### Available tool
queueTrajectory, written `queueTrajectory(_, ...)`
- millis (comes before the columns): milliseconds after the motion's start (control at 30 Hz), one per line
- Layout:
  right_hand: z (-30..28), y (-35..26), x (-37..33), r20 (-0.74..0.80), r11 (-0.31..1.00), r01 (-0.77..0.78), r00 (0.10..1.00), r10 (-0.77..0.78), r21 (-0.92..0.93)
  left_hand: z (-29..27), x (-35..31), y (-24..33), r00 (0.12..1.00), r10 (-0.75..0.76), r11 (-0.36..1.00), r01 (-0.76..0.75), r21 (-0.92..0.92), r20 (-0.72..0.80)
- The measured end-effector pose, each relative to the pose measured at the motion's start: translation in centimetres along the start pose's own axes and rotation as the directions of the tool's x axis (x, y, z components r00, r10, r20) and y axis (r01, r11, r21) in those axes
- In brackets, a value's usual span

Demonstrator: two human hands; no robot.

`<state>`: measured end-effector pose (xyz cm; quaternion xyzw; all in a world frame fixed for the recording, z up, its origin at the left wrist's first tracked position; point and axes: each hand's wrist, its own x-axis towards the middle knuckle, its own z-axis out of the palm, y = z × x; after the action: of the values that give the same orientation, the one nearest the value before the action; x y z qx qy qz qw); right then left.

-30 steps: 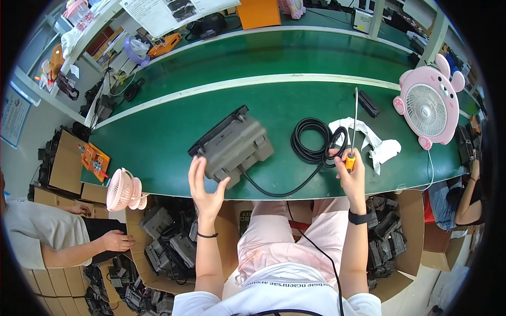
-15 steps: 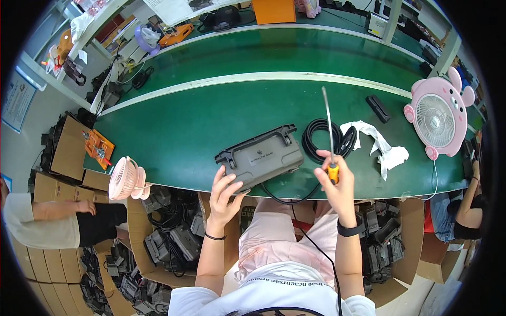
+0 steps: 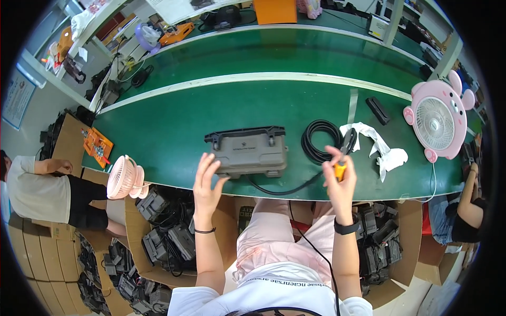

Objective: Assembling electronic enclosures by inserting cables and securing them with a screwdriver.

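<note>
In the head view, the shaft of the screwdriver (image 3: 340, 171) is hard to make out: a pale, blurred streak lies on the green bench (image 3: 174, 126) beyond it, and whether that is the shaft cannot be told. The right hand (image 3: 339, 184) closes around its yellow handle, hiding part of it. The left hand (image 3: 207, 184) is spread wide, thumb well apart from the fingers, at the near left corner of the grey case (image 3: 250, 159); whether it touches cannot be told. The case's underside is hidden, as is the spot where the black cable (image 3: 308, 143) meets it. The dark lens rim crops the shelving, and the top edge cuts off an orange panel (image 3: 275, 11).

The case lies on the bench near its front edge, left of the coiled cable. It is boxy and matt, with 1 black handle along the far side and small, unreadable lettering on its face. The cable's loops lie beside crumpled white tissue (image 3: 390, 157); 1 length curves back toward the case.
</note>
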<state>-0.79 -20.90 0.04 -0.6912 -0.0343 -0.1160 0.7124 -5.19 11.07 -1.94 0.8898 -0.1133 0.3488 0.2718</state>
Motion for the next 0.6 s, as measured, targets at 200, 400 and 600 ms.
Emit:
queueTrajectory(200, -7.0, 1.9, 4.8, -0.440, 0.976, 0.095, 0.881, -0.175, -0.198, 0.7, 1.4, 4.2, 0.993, -0.113, 0.972, 0.118, 0.202, -0.037)
queueTrajectory(400, -8.7, 8.5, 9.5, -0.023, 0.882, -0.025, 1.000, 0.016, -0.470, 4.9, 0.7, 9.3, 0.968, 0.240, 0.964, -0.247, -0.102, -0.080)
queueTrajectory(600, -13.3, 11.6, 12.2, 0.197, 0.726, 0.155, 0.980, -0.028, -0.669, 12.9, 1.2, 14.4, 0.872, 0.479, 0.828, -0.410, -0.383, 0.102)
